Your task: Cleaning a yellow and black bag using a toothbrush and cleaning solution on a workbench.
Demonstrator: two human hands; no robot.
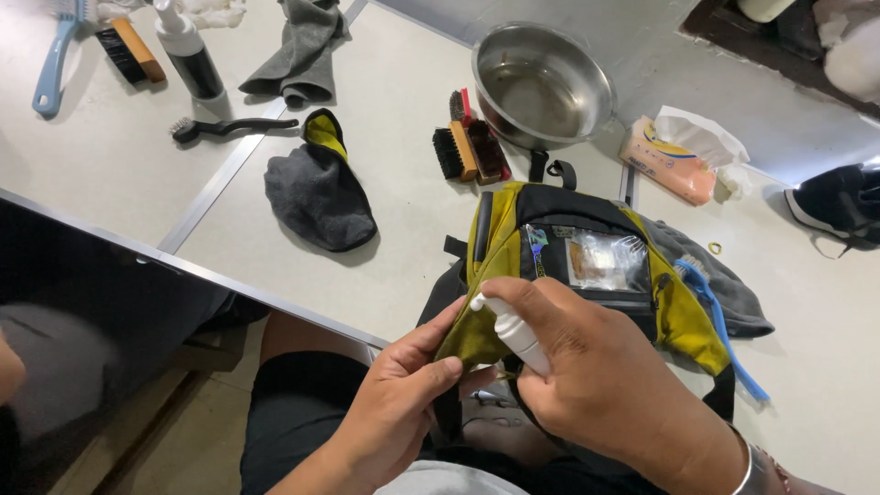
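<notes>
A yellow and black backpack (513, 229) lies on the white table (385, 183) with its near end hanging over the edge toward me. My left hand (399, 403) pinches the yellow fabric at that near corner. My right hand (587, 367) is wrapped around a small white spray bottle (509, 328), its nozzle pointing at the yellow fabric beside my left thumb. A clear pocket on the bag's front holds a small packet.
A steel bowl (541, 87), two wooden brushes (467, 147), a grey mitt (316, 188), a grey cloth (302, 50), a black wire brush (225, 126), a tissue pack (674, 156) and a blue brush (720, 316) lie on the table. A black shoe (839, 202) is at right.
</notes>
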